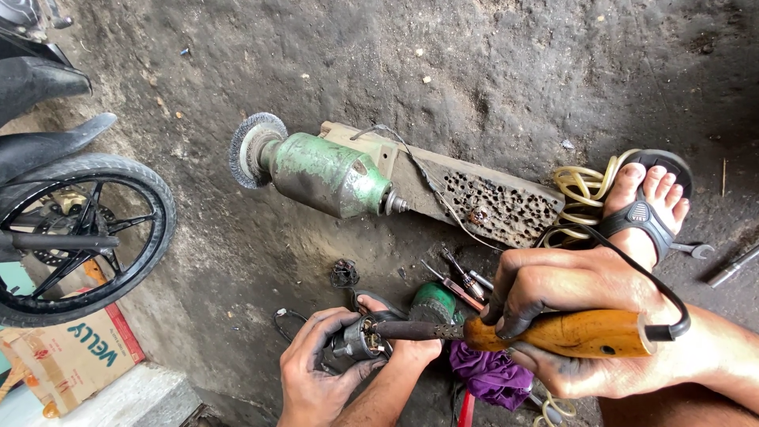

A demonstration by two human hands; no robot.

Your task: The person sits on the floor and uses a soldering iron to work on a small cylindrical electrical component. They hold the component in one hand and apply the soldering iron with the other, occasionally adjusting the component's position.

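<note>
Left hand (316, 372) is clamped round a small motor (360, 338), just below the green grinder (324, 174); right hand (569, 316) grips the soldering iron (506, 332) by its wooden handle, tip at the motor; looks dense, greasy, fragile wires; hold the casing.

A rough, dark earthen floor (443, 71), stained and pitted, fills the scene under flat daylight. At its centre lies a green bench grinder (324, 174) with a wire brush wheel (251, 149), mounted on a worn wooden plank (482, 202) riddled with holes. Left of the grinder stands a motorcycle wheel (83, 237), with a cardboard box (71, 356) below it. Right of the grinder, past the plank, lies a coiled yellow hose (581, 190).
</note>
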